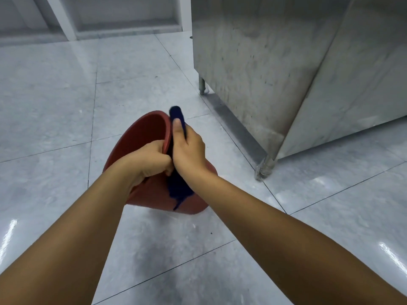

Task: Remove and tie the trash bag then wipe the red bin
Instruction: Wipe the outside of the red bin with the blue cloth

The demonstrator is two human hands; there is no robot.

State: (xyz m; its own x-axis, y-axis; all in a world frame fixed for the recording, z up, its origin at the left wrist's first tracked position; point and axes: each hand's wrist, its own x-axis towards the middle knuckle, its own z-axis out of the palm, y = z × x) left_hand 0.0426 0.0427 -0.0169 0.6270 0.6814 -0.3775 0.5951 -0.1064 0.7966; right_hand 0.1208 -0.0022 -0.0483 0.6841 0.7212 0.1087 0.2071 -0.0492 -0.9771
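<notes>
Over the grey tiled floor (66, 106), near a steel cabinet (286, 51), the red bin (141, 137) sits tilted with no bag showing inside, so this looks like the wiping step. The left hand (149, 159) is curled round its rim. The right hand (187, 150) clamps a dark blue cloth (178, 190) against the rim. The next move likely calls for sliding the cloth round while the bin is steadied.

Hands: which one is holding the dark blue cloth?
The right hand grips the dark blue cloth against the rim of the round red plastic bin; the left hand only grips that rim.
</notes>
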